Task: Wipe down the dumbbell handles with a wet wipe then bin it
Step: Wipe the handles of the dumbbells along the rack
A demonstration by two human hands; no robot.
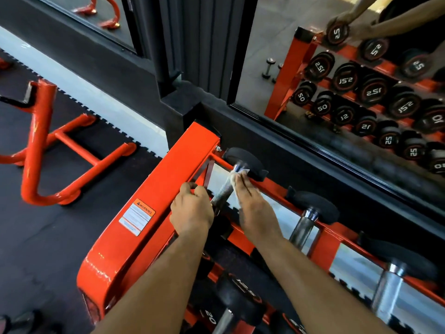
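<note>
your right hand lies along the first dumbbell handle, straight fingers pressing the wet wipe against the far end of the bar, up at about one o'clock from your wrist. your left hand is curled over the near end of that dumbbell at nine o'clock from the right, gripping to steady it. the dumbbell sits on the top shelf of the orange rack. that wipe is thin, limp and damp, so wrap it round the bar. the knurled steel will likely drag and snag it. two more handles wait at four o'clock. no bin in sight yet.
</note>
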